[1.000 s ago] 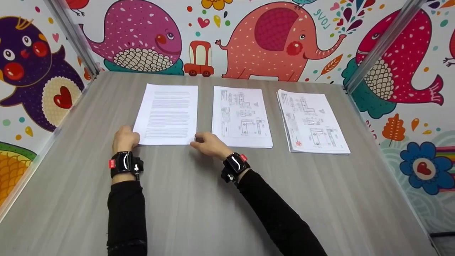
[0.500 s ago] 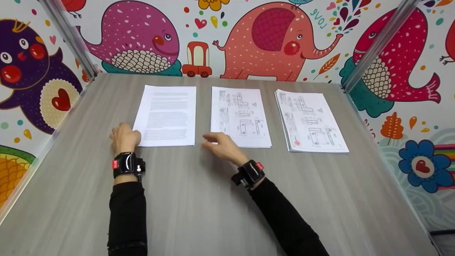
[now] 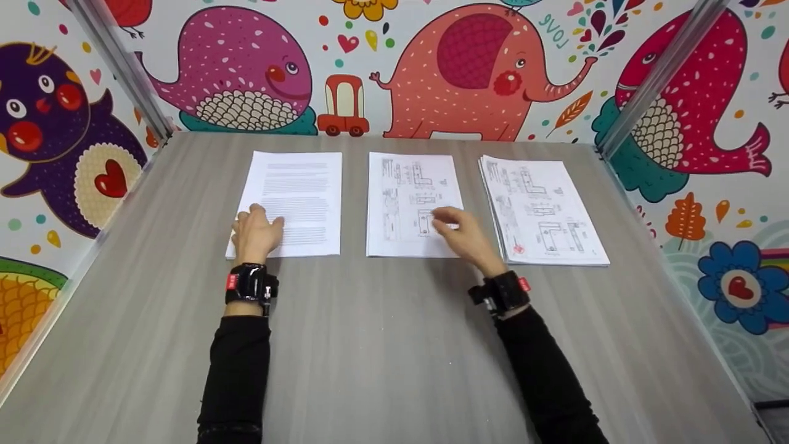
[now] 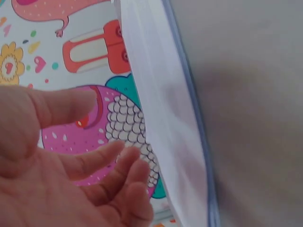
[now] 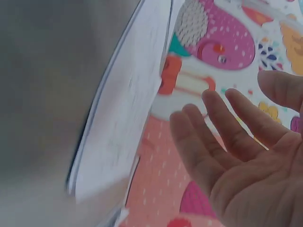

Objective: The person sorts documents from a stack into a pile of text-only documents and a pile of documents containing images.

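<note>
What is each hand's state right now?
Left hand: open, holding nothing, near the white text-printed paper stack.
Right hand: open, holding nothing, near the white drawing-printed middle stack.

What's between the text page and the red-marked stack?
Head view: the middle drawing sheets, with strips of tabletop showing either side. The right hand overlaps their near right corner in that view.

Three paper stacks (image 3: 407, 206) on grey table (image 3: 382, 345)
</note>
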A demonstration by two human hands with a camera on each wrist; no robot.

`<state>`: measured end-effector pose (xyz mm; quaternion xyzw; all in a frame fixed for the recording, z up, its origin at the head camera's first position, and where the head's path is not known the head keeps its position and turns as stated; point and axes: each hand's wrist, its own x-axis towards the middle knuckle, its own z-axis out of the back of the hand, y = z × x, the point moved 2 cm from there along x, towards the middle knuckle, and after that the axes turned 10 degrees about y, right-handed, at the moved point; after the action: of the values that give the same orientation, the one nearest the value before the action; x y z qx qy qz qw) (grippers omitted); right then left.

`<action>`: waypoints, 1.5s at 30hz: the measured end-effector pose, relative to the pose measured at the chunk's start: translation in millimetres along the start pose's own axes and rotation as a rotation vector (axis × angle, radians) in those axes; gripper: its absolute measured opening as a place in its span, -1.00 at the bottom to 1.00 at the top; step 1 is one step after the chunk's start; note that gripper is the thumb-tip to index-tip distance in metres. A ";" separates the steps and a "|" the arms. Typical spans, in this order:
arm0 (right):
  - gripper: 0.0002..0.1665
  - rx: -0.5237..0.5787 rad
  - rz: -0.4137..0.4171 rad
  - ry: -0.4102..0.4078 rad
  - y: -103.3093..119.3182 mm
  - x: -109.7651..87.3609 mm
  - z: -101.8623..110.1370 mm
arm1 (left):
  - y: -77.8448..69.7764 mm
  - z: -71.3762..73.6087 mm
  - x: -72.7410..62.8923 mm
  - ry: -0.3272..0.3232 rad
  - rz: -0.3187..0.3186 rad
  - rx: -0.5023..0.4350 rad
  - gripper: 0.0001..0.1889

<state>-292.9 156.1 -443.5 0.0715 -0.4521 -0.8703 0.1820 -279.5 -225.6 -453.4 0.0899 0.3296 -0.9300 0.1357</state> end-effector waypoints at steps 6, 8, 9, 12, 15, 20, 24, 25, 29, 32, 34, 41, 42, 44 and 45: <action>-0.44 -0.245 -0.265 -0.099 -30.4 -17.9 55.3 | -20.7 -16.8 -1.9 0.004 -0.087 -0.031 -0.41; -0.34 -0.334 -0.368 -0.112 -41.3 -23.3 70.6 | -28.7 -22.2 -2.5 0.002 -0.128 -0.036 -0.43; -0.28 -0.368 -0.414 -0.109 -46.7 -25.7 76.4 | -32.7 -24.7 -3.3 0.002 -0.152 -0.040 -0.44; -0.15 -0.430 -0.534 -0.063 -62.1 -30.3 86.9 | -45.0 -31.6 -6.3 -0.002 -0.239 -0.058 -0.48; -0.07 -0.425 -0.617 0.032 -73.9 -33.3 89.9 | -57.9 -38.3 -10.1 -0.014 -0.332 -0.072 -0.52; -0.06 -0.393 -0.663 0.128 -83.3 -36.5 92.2 | -76.2 -53.1 -13.8 -0.014 -0.444 -0.058 -0.58; -0.23 -0.368 -0.616 0.125 -84.0 -37.2 97.2 | -86.2 -64.8 -14.9 -0.008 -0.505 -0.031 -0.62; -0.27 -0.361 -0.600 0.117 -84.0 -37.7 98.5 | -88.4 -67.8 -15.5 -0.006 -0.517 -0.030 -0.64; -0.31 -0.343 -0.544 0.075 -82.6 -38.0 99.2 | -97.9 -80.4 -19.9 0.010 -0.558 -0.027 -0.70; -0.48 -0.369 -0.498 0.010 -80.3 -36.0 96.5 | -106.7 -89.9 -24.5 0.042 -0.588 -0.015 -0.73; -0.59 -0.386 -0.484 -0.050 -78.6 -35.2 95.1 | -113.4 -95.3 -28.2 0.068 -0.613 -0.004 -0.74; -0.59 -0.403 -0.529 -0.065 -76.6 -34.9 89.4 | -132.7 -108.7 -37.3 0.144 -0.681 0.039 -0.75; -0.56 -0.409 -0.536 -0.048 -76.7 -34.7 88.2 | -134.2 -109.7 -38.2 0.150 -0.688 0.044 -0.75; -0.46 -0.420 -0.545 -0.021 -77.2 -34.1 86.4 | -136.4 -111.1 -39.9 0.161 -0.701 0.053 -0.75; -0.40 -0.428 -0.546 -0.011 -77.3 -33.8 85.8 | -136.9 -111.8 -40.2 0.166 -0.707 0.057 -0.75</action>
<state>-305.9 274.9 -457.8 0.1451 -0.2247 -0.9623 -0.0491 -275.4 -44.4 -448.2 0.0493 0.3244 -0.9177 -0.2238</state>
